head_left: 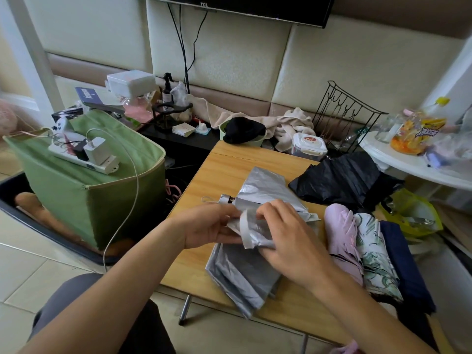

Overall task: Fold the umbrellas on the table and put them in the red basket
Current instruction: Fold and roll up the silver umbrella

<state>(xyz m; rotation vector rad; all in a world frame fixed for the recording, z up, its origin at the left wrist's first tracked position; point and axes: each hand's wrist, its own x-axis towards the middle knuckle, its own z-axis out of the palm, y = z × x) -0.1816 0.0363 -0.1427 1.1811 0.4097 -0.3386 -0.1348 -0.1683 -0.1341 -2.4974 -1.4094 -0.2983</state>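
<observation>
A silver-grey umbrella [258, 190] lies half collapsed on the wooden table [224, 164], its handle end pointing left. My left hand [212, 226] grips the umbrella near the handle and pinches a fold of its cloth. My right hand [286, 233] grips the bunched silver cloth just to the right. A black umbrella [342, 180] lies loose at the table's far right. A pink umbrella [342, 238], a white leaf-print umbrella [375, 259] and a navy umbrella [406, 264] lie side by side at the right. No red basket is in view.
A green fabric bin [84, 200] with a power strip and charger on top stands left of the table. A wet-wipes box [309, 146], a black cap in a green bowl and a black wire rack [344, 118] crowd the far edge. A white round table [408, 164] stands at right.
</observation>
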